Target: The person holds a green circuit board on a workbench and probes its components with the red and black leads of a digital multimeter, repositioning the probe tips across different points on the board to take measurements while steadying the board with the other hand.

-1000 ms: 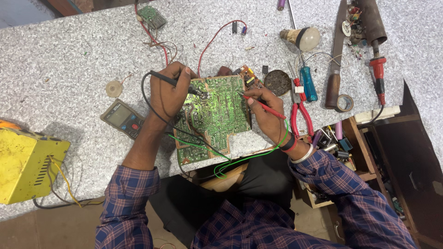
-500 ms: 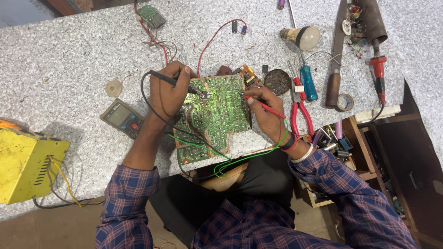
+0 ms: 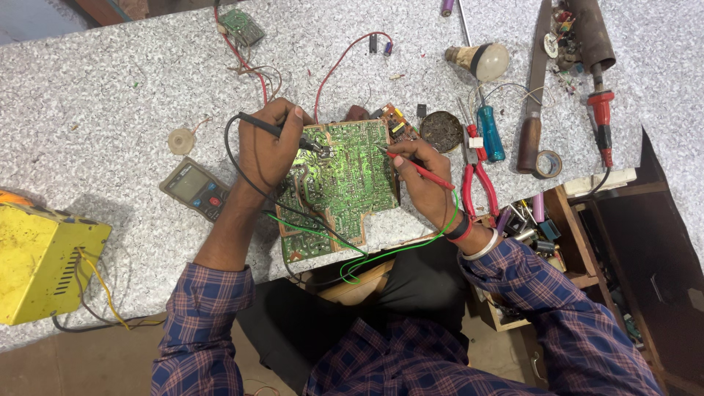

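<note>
At the far left of the speckled grey desk (image 3: 88,95) sits a yellow metal box (image 3: 40,260) with wires trailing off its side. Just right of it lies a handheld multimeter (image 3: 194,188), face up, with a small white disc (image 3: 180,141) a little above it. The left hand (image 3: 265,150) is closed around a black probe (image 3: 275,132), whose tip rests on the upper left part of the green circuit board (image 3: 345,183). The board lies solder side up at the near edge of the desk, between the two hands, its lower corner overhanging the edge. The right hand (image 3: 425,183) pinches a red probe (image 3: 414,165) like a pen, with the tip touching the board near its upper right corner. Black and green leads loop down below the board toward the lap.

By the look of it, the step in hand is a meter check across two solder points. The next move would call for steady tips on both pads and a glance left to the meter screen.

Further right lie red-handled pliers (image 3: 477,180), a blue-handled screwdriver (image 3: 490,132), a round tin (image 3: 441,130), a bulb (image 3: 480,60), a roll of tape (image 3: 548,164) and a red-handled soldering iron (image 3: 601,117).
</note>
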Action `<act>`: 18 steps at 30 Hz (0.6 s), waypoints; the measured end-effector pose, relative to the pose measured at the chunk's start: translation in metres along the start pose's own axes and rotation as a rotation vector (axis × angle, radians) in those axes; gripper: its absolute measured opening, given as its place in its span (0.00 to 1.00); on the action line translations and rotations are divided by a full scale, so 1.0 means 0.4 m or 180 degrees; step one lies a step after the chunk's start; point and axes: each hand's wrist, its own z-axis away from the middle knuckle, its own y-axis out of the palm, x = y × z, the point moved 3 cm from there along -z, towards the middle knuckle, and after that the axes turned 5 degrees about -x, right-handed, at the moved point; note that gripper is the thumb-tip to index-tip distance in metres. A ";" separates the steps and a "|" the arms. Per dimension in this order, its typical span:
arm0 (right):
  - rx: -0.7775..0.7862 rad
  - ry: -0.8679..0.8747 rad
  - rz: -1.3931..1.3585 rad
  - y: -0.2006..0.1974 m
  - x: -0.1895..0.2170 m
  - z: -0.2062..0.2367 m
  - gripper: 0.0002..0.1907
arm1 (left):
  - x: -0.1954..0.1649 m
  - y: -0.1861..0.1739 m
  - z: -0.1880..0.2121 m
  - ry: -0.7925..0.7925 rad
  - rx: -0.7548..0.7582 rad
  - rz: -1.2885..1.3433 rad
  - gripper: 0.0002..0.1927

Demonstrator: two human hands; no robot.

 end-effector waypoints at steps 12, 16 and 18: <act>-0.0016 -0.0031 0.0080 -0.004 -0.002 -0.007 0.09 | -0.001 0.002 -0.005 -0.0036 -0.0011 0.0022 0.13; -0.0021 -0.0028 0.0097 -0.002 -0.002 -0.006 0.09 | -0.001 0.002 -0.005 -0.0017 -0.0011 0.0027 0.13; -0.0016 -0.0037 0.0090 -0.002 -0.002 -0.005 0.09 | -0.001 0.002 -0.005 -0.0023 -0.0013 -0.0008 0.13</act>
